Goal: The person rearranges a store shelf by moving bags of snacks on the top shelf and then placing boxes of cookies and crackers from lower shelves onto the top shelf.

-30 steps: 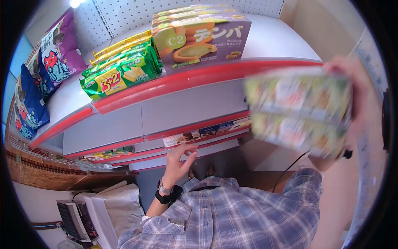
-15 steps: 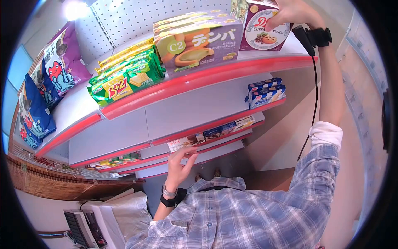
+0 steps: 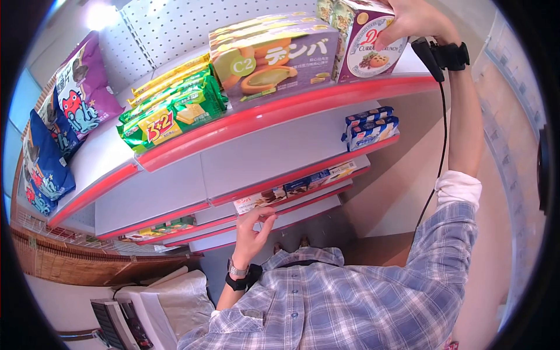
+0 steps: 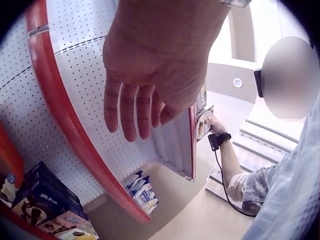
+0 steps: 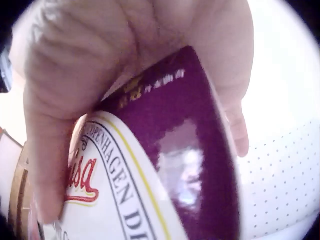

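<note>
At the right end of the top shelf stands a maroon cookie box (image 3: 373, 55) with a white oval label. My right hand (image 3: 423, 22) grips it from the upper right, thumb across the front. In the right wrist view the thumb lies over the label and the fingers reach down the other side of the maroon box (image 5: 187, 135). Directly left of it is a row of purple biscuit boxes (image 3: 286, 64). Lower down, my left hand (image 3: 252, 236) hangs in front of the lower shelves, holding nothing, its fingers (image 4: 129, 112) loosely bent in the left wrist view.
Green and yellow biscuit packs (image 3: 175, 114) and purple and blue snack bags (image 3: 87, 93) stand farther left on the top shelf (image 3: 99, 166). Blue-and-white packs (image 3: 373, 131) sit on the shelf below. A black cable (image 3: 444, 128) runs down from my right wrist.
My right hand has brought the cookie boxes from mid-air at the right up onto the top shelf. Since half a second ago the front box has shifted and turned slightly. My left hand stays about the same.
</note>
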Tool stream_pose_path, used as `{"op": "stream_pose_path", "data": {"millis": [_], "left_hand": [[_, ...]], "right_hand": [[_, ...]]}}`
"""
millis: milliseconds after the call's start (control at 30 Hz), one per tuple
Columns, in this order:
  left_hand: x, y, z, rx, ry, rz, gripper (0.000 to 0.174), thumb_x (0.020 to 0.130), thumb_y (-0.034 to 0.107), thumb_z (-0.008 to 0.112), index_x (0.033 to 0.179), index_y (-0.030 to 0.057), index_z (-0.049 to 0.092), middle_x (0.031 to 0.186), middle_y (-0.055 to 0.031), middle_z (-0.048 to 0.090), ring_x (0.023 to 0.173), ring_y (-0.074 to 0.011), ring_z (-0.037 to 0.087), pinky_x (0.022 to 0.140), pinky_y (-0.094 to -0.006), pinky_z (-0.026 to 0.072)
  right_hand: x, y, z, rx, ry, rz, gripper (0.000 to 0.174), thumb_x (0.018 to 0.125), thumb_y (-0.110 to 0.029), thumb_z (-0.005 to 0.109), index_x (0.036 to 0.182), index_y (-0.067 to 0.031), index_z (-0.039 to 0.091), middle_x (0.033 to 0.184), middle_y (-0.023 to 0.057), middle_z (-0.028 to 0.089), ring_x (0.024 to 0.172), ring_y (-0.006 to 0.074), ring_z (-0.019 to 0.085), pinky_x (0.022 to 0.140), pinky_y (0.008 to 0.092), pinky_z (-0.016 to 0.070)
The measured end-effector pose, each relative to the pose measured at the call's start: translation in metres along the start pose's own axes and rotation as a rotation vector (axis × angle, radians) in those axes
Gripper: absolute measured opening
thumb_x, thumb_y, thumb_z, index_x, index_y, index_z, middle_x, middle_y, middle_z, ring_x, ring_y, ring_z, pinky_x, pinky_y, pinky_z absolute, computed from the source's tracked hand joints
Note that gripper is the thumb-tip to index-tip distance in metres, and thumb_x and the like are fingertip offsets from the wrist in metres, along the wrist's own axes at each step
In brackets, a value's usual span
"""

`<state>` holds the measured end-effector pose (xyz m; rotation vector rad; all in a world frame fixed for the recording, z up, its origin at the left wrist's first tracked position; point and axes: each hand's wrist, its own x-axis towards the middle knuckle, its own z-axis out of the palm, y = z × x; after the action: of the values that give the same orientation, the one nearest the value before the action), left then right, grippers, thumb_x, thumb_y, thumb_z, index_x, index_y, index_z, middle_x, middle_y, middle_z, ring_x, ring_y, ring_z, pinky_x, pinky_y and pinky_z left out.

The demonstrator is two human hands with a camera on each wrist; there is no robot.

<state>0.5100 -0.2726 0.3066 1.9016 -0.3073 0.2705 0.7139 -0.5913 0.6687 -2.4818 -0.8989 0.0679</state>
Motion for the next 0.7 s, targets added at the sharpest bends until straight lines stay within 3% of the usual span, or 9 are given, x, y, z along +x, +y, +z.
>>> {"op": "stream_pose_path", "data": {"millis": [133,200,233,267,367,467,567,600,700], "left_hand": [[0.003,-0.001,0.005,-0.006,-0.031,-0.009,0.013,0.089,0.004,0.068,0.101,-0.0014,0.071,0.093,-0.0116,0.074,0.077,-0.0174,0.070,0.068,-0.0268,0.0534],[0.004,-0.004,0.008,-0.001,-0.052,-0.007,0.013,0.089,0.004,0.068,0.101,-0.0014,0.071,0.092,-0.0114,0.074,0.076,-0.0171,0.069,0.068,-0.0268,0.0532],[0.005,-0.005,0.010,0.001,-0.052,-0.013,0.013,0.089,0.004,0.068,0.101,-0.0013,0.071,0.092,-0.0112,0.074,0.076,-0.0168,0.069,0.068,-0.0268,0.0528],[0.005,-0.006,0.012,0.003,-0.053,-0.019,0.013,0.089,0.004,0.068,0.100,-0.0012,0.071,0.092,-0.0110,0.074,0.076,-0.0165,0.068,0.068,-0.0269,0.0524],[0.008,-0.004,0.015,-0.015,-0.075,-0.033,0.013,0.089,0.004,0.068,0.100,-0.0009,0.071,0.092,-0.0109,0.074,0.077,-0.0172,0.068,0.067,-0.0273,0.0519],[0.009,-0.008,0.019,-0.022,-0.094,-0.050,0.012,0.089,0.005,0.068,0.099,-0.0008,0.071,0.093,-0.0110,0.073,0.078,-0.0184,0.069,0.066,-0.0280,0.0514],[0.007,-0.013,0.022,-0.020,-0.118,-0.070,0.013,0.089,0.006,0.067,0.100,-0.0006,0.071,0.093,-0.0111,0.074,0.079,-0.0196,0.069,0.066,-0.0282,0.0514],[0.008,-0.015,0.022,-0.023,-0.121,-0.073,0.013,0.089,0.006,0.067,0.100,-0.0006,0.071,0.093,-0.0111,0.074,0.079,-0.0196,0.069,0.066,-0.0282,0.0514],[0.006,-0.021,0.024,-0.012,-0.123,-0.095,0.013,0.089,0.007,0.068,0.100,-0.0003,0.071,0.094,-0.0110,0.074,0.079,-0.0199,0.069,0.067,-0.0281,0.0515]], "right_hand": [[-0.011,0.004,0.008,0.096,0.025,-0.100,0.094,0.062,-0.021,0.094,0.141,-0.0002,0.048,0.123,0.0129,0.066,0.112,0.0192,0.062,0.098,0.0313,0.0490],[-0.025,-0.006,0.012,-0.151,0.189,-0.081,0.088,0.070,-0.030,0.090,0.141,0.0007,0.048,0.125,0.0154,0.065,0.114,0.0218,0.062,0.098,0.0327,0.0489],[-0.028,0.001,0.012,-0.393,0.265,-0.109,0.079,0.076,-0.036,0.085,0.137,0.0013,0.051,0.126,0.0197,0.064,0.116,0.0273,0.062,0.099,0.0352,0.0480],[-0.035,0.000,0.016,-0.391,0.264,-0.095,0.079,0.076,-0.036,0.085,0.137,0.0013,0.051,0.126,0.0197,0.064,0.116,0.0273,0.062,0.099,0.0352,0.0480],[-0.050,0.015,0.032,-0.594,0.683,-0.415,0.074,0.076,-0.035,0.084,0.132,0.0027,0.054,0.123,0.0238,0.062,0.117,0.0344,0.059,0.101,0.0391,0.0449],[-0.098,0.034,0.097,-0.450,1.166,-0.400,0.037,0.084,-0.011,0.077,0.114,0.0036,0.063,0.107,0.0129,0.066,0.099,0.0208,0.063,0.089,0.0352,0.0507],[-0.123,0.053,0.156,-0.195,0.979,-0.702,0.025,0.080,-0.020,0.080,0.090,-0.0018,0.066,0.071,0.0065,0.062,0.063,0.0205,0.058,0.062,0.0299,0.0473],[-0.129,0.062,0.177,-0.269,0.891,-0.713,0.024,0.080,-0.021,0.078,0.089,-0.0025,0.065,0.067,0.0061,0.059,0.057,0.0204,0.053,0.058,0.0298,0.0456],[-0.140,0.095,0.230,-0.602,0.553,-0.391,0.026,0.076,-0.020,0.079,0.092,-0.0031,0.067,0.084,0.0086,0.065,0.073,0.0239,0.060,0.068,0.0359,0.0497]]}}
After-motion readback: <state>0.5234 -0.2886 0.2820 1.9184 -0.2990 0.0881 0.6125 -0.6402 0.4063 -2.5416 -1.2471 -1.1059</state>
